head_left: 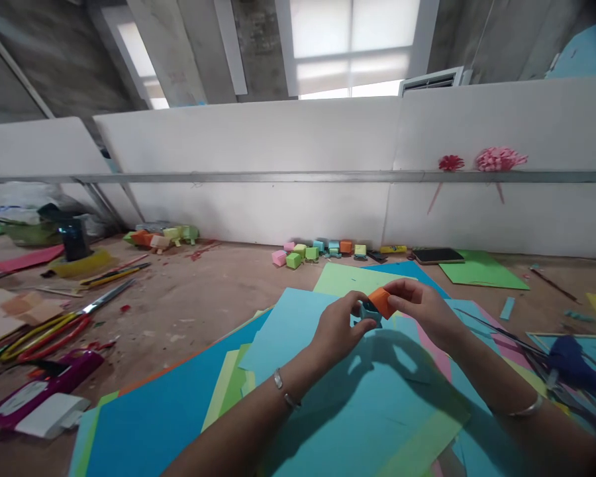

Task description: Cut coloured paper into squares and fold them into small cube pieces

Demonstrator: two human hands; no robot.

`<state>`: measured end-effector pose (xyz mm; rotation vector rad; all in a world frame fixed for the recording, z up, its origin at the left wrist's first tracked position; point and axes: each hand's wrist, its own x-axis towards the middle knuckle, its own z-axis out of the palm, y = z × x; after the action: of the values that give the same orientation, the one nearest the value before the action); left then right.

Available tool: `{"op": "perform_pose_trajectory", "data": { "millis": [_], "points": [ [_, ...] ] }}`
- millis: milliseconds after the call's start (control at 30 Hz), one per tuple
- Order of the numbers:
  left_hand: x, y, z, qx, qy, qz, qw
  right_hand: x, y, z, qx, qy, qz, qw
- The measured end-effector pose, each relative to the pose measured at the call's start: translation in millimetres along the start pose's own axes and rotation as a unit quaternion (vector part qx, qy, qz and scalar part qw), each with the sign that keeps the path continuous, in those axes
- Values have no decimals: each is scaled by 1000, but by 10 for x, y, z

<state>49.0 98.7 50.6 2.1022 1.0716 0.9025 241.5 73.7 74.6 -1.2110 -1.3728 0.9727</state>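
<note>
Above the spread of coloured paper sheets (pixel 298 324), my left hand (pixel 342 324) pinches a small blue folded paper piece (pixel 371 314) between thumb and fingers. My right hand (pixel 422 308) grips an orange paper cube (pixel 381 303) by its right side. The cube meets the top of the blue piece; whether the two are joined I cannot tell. Both hands cast a shadow on the light blue sheet beneath them. Along the wall stands a row of similar small paper cubes, among them a green one (pixel 293 260) and a pink one (pixel 279 258).
On the left lie scissors (pixel 54 334), a purple device (pixel 44 387) and a tape roll (pixel 82 263). More folded paper figures (pixel 163 237) sit at the back left. A black phone (pixel 438 256) lies by the wall. At the right is a dark blue tool (pixel 576 364), perhaps a glue gun.
</note>
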Motion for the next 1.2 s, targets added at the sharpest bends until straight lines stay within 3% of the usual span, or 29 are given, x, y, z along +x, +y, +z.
{"op": "perform_pose_trajectory", "data": {
  "millis": [167,467,633,833,1033,1200],
  "points": [
    [2,9,5,-13,11,-23,1000,-35,-45,34,-36,-18,-30,999],
    [18,41,-29,-102,-38,-46,993,-90,-61,61,-170,-63,-162,970],
    [31,49,-73,-135,-53,-51,988,-70,11,31,-172,-66,-175,967],
    [30,3,-54,-109,10,-45,993,-39,76,25,-154,-83,-189,966],
    [23,-8,-64,-162,-14,11,987,-47,43,59,-209,-79,-251,942],
    [70,-63,-69,-250,-35,-27,967,-60,39,46,-205,-56,-254,944]
  ]
}}
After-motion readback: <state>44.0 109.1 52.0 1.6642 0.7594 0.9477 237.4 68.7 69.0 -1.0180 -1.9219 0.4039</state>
